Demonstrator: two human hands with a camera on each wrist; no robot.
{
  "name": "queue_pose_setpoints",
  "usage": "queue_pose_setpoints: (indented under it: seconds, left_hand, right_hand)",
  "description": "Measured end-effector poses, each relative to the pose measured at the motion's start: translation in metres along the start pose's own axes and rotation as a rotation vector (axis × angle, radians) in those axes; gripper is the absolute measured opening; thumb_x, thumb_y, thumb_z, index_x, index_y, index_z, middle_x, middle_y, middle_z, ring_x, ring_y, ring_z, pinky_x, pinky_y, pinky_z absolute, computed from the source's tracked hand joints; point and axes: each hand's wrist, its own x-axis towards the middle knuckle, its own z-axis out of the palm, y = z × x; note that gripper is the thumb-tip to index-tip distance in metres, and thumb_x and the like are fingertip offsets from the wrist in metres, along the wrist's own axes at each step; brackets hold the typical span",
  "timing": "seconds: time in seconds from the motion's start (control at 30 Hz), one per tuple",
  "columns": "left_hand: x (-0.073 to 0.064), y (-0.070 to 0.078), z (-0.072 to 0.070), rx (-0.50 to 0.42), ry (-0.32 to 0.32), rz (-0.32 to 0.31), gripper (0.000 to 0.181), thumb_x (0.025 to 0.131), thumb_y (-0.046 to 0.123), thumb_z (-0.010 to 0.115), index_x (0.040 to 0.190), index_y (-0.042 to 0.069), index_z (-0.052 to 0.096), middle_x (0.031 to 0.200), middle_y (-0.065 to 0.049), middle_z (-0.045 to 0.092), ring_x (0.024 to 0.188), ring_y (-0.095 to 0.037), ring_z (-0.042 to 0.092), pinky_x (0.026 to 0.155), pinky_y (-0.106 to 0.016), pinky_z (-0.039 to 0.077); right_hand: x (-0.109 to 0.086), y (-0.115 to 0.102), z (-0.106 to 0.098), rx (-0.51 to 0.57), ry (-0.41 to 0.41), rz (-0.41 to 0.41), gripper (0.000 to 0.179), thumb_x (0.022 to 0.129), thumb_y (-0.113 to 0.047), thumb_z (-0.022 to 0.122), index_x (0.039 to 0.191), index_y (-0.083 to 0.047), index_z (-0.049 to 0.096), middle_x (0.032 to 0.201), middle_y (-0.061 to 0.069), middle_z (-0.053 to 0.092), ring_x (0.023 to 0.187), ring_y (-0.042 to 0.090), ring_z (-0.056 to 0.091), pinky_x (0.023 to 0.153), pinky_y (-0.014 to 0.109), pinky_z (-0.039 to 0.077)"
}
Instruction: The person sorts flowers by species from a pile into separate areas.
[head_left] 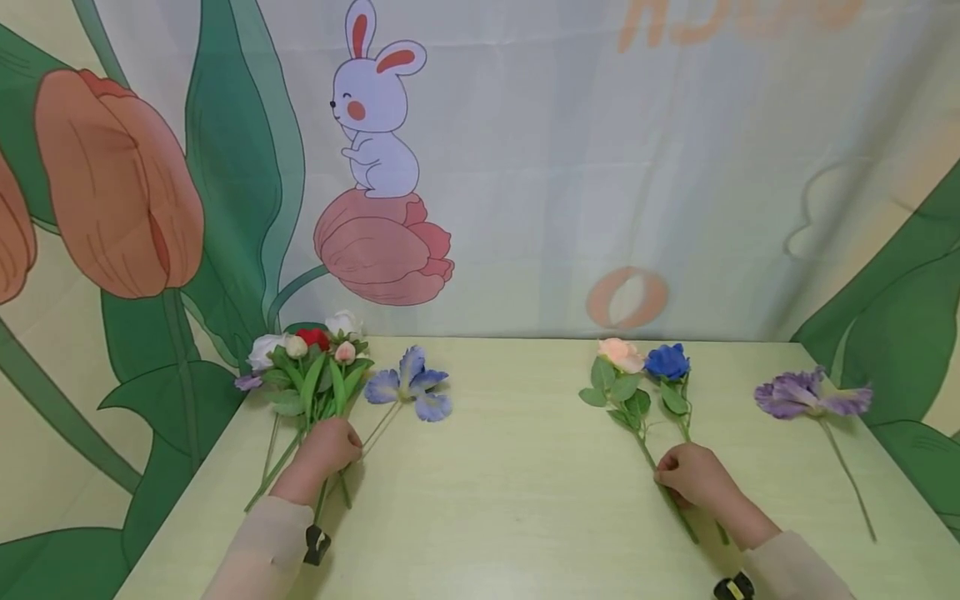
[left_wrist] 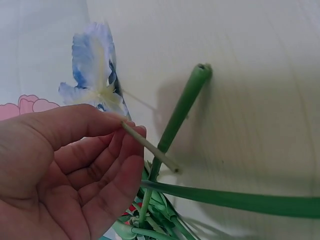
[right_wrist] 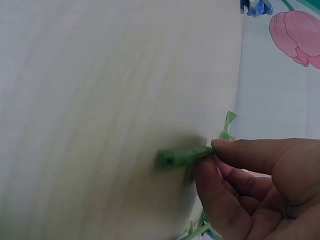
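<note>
My left hand [head_left: 324,454] pinches the thin stem [left_wrist: 150,146] of a blue-and-white iris [head_left: 408,385] between thumb and fingertips. The iris bloom lies on the table to the right of a bunch of artificial flowers [head_left: 315,375] in white, red and pale pink. In the left wrist view a thicker green stem [left_wrist: 182,107] crosses close to those fingers. My right hand [head_left: 697,477] grips the green stem [right_wrist: 185,156] of a peach rose [head_left: 621,355] between thumb and forefinger. A blue rose [head_left: 667,362] lies just right of it, its stem partly hidden behind the hand.
A purple iris [head_left: 813,396] with a long thin stem lies near the right edge of the pale table [head_left: 510,500]. Behind the table hangs a printed backdrop [head_left: 510,167] with a rabbit and tulips. Black wrist cameras show below both sleeves.
</note>
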Motion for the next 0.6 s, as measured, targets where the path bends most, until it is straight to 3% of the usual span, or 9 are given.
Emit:
queue_pose_setpoints:
  seconds: [0.2,0.43,0.6]
  left_hand:
    - [-0.0010,0.0010,-0.0033,-0.037,-0.009,-0.004,0.014,0.082,-0.001,0.062,0.072,0.000,0.072,0.067,-0.006,0.067,0.062,-0.015,0.052,0.058,-0.027,0.043]
    - [-0.0019,-0.0025,-0.0059,-0.086,-0.046,-0.026,0.016,0.083,-0.001,0.061,0.070,0.002,0.069,0.058,0.002,0.057,0.058,-0.013,0.047,0.056,-0.025,0.039]
    - [-0.0033,-0.0021,-0.0082,-0.110,-0.031,-0.009,0.015,0.082,-0.001,0.061,0.070,0.001,0.069,0.056,0.002,0.057,0.057,-0.012,0.047,0.056,-0.024,0.038]
  right_hand:
    - [-0.0016,-0.0034,-0.0008,-0.014,0.005,-0.006,0.011,0.094,-0.006,0.068,0.090,0.005,0.070,0.070,0.006,0.062,0.057,0.014,0.056,0.055,0.029,0.048]
    - [-0.0013,-0.0039,-0.0009,-0.013,0.004,-0.013,0.012,0.094,-0.006,0.069,0.092,0.006,0.070,0.074,0.006,0.065,0.060,0.014,0.058,0.056,0.028,0.051]
    - [-0.0029,-0.0041,-0.0046,-0.021,-0.008,-0.032,0.015,0.093,-0.009,0.071,0.094,0.006,0.071,0.075,0.006,0.066,0.060,0.014,0.060,0.057,0.029,0.050]
